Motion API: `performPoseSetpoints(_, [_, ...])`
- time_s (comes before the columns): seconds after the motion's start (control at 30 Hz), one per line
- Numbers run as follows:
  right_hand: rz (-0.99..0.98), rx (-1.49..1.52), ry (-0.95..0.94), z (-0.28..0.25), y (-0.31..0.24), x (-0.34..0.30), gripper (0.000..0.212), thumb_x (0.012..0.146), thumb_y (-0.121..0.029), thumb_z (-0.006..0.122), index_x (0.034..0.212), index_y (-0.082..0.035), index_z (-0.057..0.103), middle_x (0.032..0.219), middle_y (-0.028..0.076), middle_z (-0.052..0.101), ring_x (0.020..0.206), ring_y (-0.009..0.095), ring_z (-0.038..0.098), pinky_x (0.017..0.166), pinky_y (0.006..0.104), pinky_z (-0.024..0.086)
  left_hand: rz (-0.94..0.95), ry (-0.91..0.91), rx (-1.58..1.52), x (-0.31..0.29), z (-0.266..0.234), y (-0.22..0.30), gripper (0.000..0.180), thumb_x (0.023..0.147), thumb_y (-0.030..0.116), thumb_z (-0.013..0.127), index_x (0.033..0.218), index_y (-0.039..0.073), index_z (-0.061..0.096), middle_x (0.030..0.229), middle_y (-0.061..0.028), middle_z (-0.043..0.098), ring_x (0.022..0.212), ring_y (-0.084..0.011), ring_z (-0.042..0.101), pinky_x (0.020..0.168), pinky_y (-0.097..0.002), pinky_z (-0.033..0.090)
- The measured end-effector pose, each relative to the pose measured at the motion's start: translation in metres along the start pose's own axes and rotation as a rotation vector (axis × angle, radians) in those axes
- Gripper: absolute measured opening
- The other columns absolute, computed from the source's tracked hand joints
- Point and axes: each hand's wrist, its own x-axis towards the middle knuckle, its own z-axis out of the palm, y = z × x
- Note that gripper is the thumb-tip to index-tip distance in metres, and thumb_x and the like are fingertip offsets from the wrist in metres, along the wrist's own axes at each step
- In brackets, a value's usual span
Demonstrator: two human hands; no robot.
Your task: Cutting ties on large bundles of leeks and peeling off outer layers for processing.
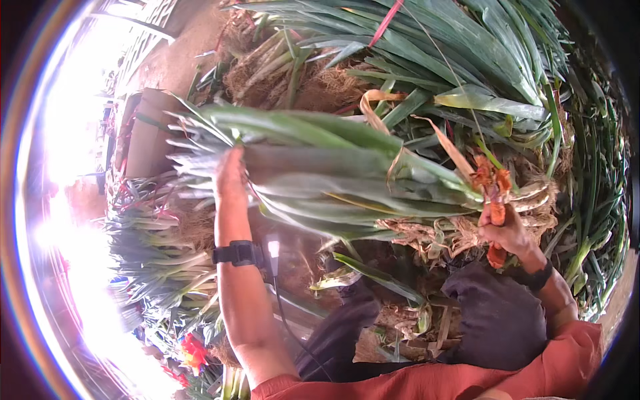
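A big bundle of leek-like green onions lies crosswise before me, its leaf tips to the left and its pale, rooty ends to the right. My left hand is against the leaves near their tips. Motion blurs it, and its fingers are partly hidden, so their grip does not show. At the root end my right hand is closed in a fist round a knobbly orange-red thing, which sticks out above and below the fist. Its exact kind cannot be made out. Dry, peeled leaves hang beside that fist.
More large green onions are heaped beyond, with a pink-red tie across them. Other bundles stand at the left, and loose leaves pile up at the right. A cable runs along my left forearm. Leaf scraps lie by my knees.
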Motion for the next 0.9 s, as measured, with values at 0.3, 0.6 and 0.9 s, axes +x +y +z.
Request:
performPoseSetpoints(0.3, [-0.268, 0.044, -0.009, 0.005, -0.005, -0.003, 0.011, 0.076, 0.003, 0.063, 0.085, -0.001, 0.058, 0.091, 0.004, 0.058, 0.081, 0.012, 0.057, 0.067, 0.0275, 0.047, 0.156, -0.137, -0.38, -0.017, -0.099, -0.018, 0.025, 0.082, 0.02, 0.057, 0.101, 0.004, 0.057, 0.094, -0.0072, 0.059, 0.08, -0.0155, 0.057, 0.067, -0.0301, 0.046])
performPoseSetpoints(0.6, [-0.166, -0.122, 0.206, 0.005, 0.025, 0.01, 0.022, 0.074, -0.019, 0.072, 0.074, -0.002, 0.059, 0.064, 0.0, 0.058, 0.055, 0.008, 0.055, 0.048, 0.0204, 0.043, -0.256, 0.221, -0.238, -0.059, -0.102, -0.164, 0.024, 0.081, 0.015, 0.057, 0.102, 0.005, 0.053, 0.091, -0.0079, 0.06, 0.077, -0.0175, 0.06, 0.051, -0.0312, 0.043])
performPoseSetpoints(0.9, [-0.329, -0.313, 0.069, 0.017, -0.016, -0.017, 0.041, 0.082, -0.041, 0.061, 0.084, 0.0, 0.054, 0.058, 0.004, 0.053, 0.047, 0.008, 0.049, 0.046, 0.0246, 0.041, 0.151, 0.417, 0.191, -0.023, -0.111, -0.175, 0.029, 0.077, 0.006, 0.061, 0.104, -0.003, 0.056, 0.088, -0.0088, 0.062, 0.081, -0.0175, 0.059, 0.077, -0.028, 0.046])
